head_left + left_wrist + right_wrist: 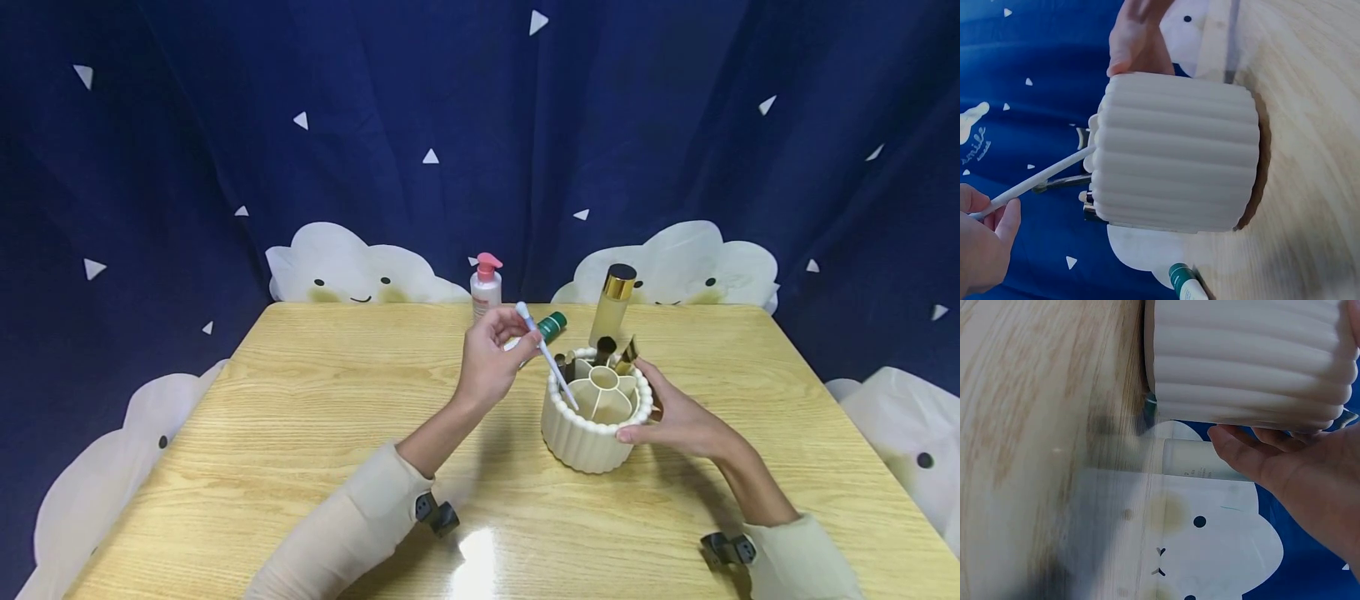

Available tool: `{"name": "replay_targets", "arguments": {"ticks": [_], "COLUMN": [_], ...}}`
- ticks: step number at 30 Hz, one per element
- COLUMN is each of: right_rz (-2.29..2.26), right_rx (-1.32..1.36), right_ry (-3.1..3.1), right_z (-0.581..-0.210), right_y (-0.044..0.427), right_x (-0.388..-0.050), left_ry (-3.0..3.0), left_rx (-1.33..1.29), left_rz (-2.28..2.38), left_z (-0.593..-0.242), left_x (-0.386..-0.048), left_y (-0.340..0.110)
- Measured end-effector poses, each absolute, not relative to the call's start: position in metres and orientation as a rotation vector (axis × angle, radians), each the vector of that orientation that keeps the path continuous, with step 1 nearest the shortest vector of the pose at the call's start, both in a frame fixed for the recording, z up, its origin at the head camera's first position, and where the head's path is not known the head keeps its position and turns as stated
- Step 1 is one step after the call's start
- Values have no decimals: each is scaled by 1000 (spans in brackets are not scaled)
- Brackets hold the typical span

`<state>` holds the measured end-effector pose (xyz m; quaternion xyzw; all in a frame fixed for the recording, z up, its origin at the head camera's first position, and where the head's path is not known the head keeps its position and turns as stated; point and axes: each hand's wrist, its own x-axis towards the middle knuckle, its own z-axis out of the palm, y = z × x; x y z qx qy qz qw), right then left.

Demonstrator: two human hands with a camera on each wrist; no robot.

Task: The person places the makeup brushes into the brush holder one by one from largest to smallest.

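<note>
My left hand pinches a slim pale makeup brush between thumb and fingers. The brush slants, with its lower end inside the rim of a cream ribbed round organizer. On the organizer's right side, my right hand grips the wall, thumb at the front and fingers behind. Inside are petal-shaped compartments around a round middle one. A dark-bristled brush and a gold item stand in the back compartments, with a few dark-ended items at the left. In the left wrist view the brush reaches the organizer's rim.
Behind the left hand stands a white pump bottle with a pink top. A green-capped tube lies beside it. A gold-capped bottle stands behind the organizer. A dark blue curtain hangs at the wooden table's far edge.
</note>
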<state>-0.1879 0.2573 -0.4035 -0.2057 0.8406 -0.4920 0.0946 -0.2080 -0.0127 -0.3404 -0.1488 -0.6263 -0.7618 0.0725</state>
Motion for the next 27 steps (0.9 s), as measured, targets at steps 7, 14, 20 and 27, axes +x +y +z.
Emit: {"name": "replay_targets", "arguments": {"ticks": [7,14,20,27], "right_rz": [-1440,-1436,-1456,-1458], "right_rx": [-590,-582,-587,-575], "right_ry": [2518,2526,2516,2516], "right_z": [-402,-403,-404,-403], "right_y": [255,256,257,257], "right_x": [-187,-187,-186,-186], "left_ry": [-2053,-2148,-2263,-2309], "left_rx": [-459,-464,-451,-514], "left_rz": [-2058,-1953,-1810,-1731], "left_z": [-350,-358,-364,-368], "left_x": [-202,-197,-194,-193], "left_y": [-11,-9,-9,-7]}}
